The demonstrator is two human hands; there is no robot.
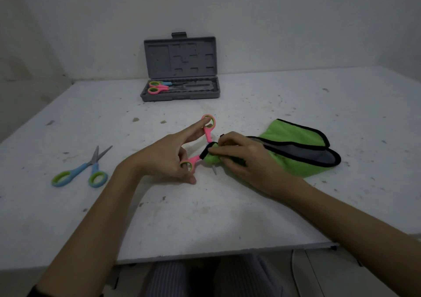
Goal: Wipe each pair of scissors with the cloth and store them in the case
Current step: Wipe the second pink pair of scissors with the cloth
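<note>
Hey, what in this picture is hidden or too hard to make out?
Head view only:
- Blades of the pink scissors: wrapped in the green cloth that the right hand grips; only a tip pokes out below.
- Scissors in the case: pink and blue handles show, blades too dark and small to make out.
- Left hand: the finger in the lower pink loop is partly hidden.
- Under the table: cut off by the edge.

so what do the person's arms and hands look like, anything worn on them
Both forearms are bare, with no gloves, rings or watch visible on the left hand or the right hand. A dark edge, perhaps a sleeve, shows at the left arm's bottom corner. Striped trousers show below the table.
</note>
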